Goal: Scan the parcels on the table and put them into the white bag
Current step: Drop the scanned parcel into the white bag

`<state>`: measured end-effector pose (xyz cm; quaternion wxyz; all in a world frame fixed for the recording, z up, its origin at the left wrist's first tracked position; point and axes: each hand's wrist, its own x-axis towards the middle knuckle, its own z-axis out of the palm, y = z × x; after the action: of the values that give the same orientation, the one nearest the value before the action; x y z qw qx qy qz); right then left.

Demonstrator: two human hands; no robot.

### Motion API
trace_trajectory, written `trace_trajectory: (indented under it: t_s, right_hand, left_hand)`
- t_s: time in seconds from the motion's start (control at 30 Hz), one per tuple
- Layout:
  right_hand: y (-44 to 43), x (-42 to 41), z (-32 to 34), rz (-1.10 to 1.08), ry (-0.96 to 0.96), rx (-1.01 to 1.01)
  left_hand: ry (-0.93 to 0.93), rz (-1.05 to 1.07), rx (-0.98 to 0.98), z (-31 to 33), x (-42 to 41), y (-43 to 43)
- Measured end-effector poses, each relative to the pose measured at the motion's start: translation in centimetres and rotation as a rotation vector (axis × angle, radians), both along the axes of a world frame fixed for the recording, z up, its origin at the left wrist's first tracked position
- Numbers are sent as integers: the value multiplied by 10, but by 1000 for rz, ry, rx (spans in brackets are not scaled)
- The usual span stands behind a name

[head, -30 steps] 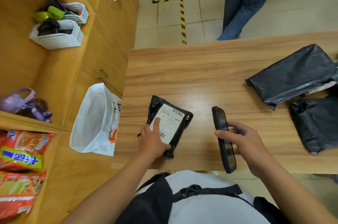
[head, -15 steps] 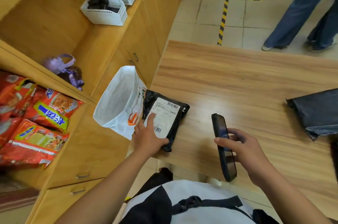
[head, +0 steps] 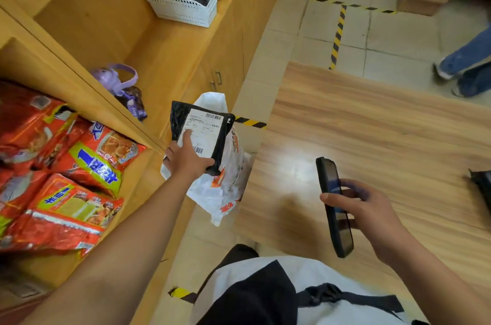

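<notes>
Your left grip holds the black parcel over the white bag, centre-left; right grip holds the phone.

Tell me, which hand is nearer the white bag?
Left. The left hand holds the black parcel just above the white bag; the right hand holds a phone over the table, off to the side.

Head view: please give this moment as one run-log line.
left hand: holds black parcel over white bag | right hand: holds phone over table | parcel not yet in bag
</notes>
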<state>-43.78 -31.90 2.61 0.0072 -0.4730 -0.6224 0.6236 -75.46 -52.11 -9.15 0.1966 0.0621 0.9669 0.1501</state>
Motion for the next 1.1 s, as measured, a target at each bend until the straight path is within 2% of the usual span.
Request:
trace_trajectory:
  t_s: [0.2,0.5,0.77,0.93,1.1]
  right_hand:
    - [-29,-15,11,-82,-39,12]
    - [-42,-10,14,-186,-118,46]
    - [-42,-23,22,-159,-94,79]
    - [-42,-22,19,-160,-91,66]
    - [-38,-17,24,-178,-77,63]
  left_hand:
    - [-77,-34,-55,-23,-44,4]
    - [-149,-67,-114,-59,-61,7]
    - [-163,-160,-14,-83,-31,-5]
    - [-223,-173,29,-76,-3,-2]
    - [-251,-251,170,-56,31,23]
